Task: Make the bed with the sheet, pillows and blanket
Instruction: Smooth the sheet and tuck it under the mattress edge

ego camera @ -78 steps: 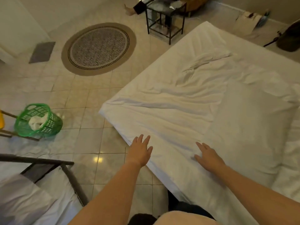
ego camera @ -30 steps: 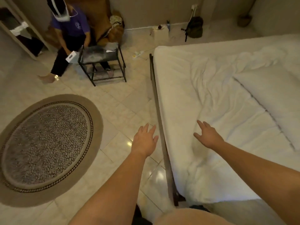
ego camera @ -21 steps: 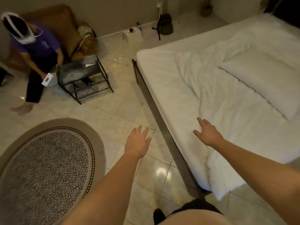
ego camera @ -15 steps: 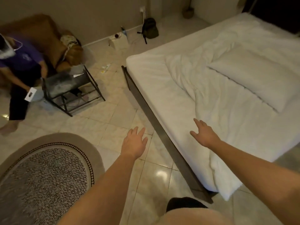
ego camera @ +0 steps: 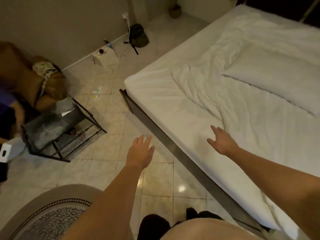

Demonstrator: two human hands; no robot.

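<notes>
**Moved up along the bed side, hands not holding anything**

Compared with half a second back, the view has swung. The round patterned rug (ego camera: 43, 215) has slid to the bottom left corner, and the seated person (ego camera: 8, 115) is now almost off the left edge. Both arms are stretched forward much as before.

The left hand (ego camera: 140, 151) hangs over the beige floor tiles (ego camera: 103, 161), just left of the dark bed frame rail (ego camera: 173, 146), with its fingers straight, slightly spread and holding nothing. The right hand (ego camera: 222, 142) is over the white fitted sheet (ego camera: 161, 101) near the mattress edge. Its fingers are relaxed and open, and I can't tell if it actually touches the fabric.

The rail runs diagonally from the bed corner at upper middle down to the lower right. A wide strip of tile lies between it and the black metal side table (ego camera: 57, 129) and the rug.

The crumpled white blanket (ego camera: 206, 84) sits mid-bed, with its near edge just beyond the right fingertips. The long white pillow (ego camera: 270, 80) lies on top of it. The pillow's long axis slants from upper left to lower right, loosely in line with the rail.
</notes>
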